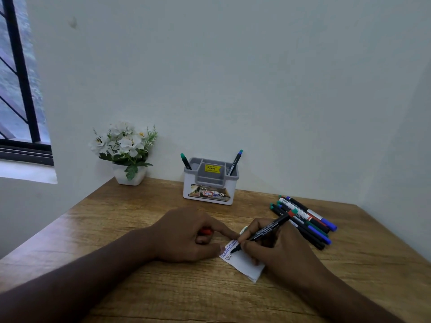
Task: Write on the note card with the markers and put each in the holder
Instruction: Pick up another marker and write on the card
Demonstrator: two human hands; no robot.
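A small white note card (245, 264) with blue and green scribbles lies on the wooden desk (144, 283). My right hand (277, 248) grips a black marker with a red end (265, 231), its tip touching the card. My left hand (189, 236) rests at the card's left edge, a fingertip pressing the card, and its curled fingers hold a red cap (205, 231). A white and grey holder (210, 183) stands by the wall with two green-capped markers (185, 161) (235, 162) in it. A pile of several markers (303, 220) lies to the right.
A white pot of white flowers (126, 155) stands at the back left by the wall. A barred window (21, 89) is on the far left. Walls close off the desk at the back and on the right.
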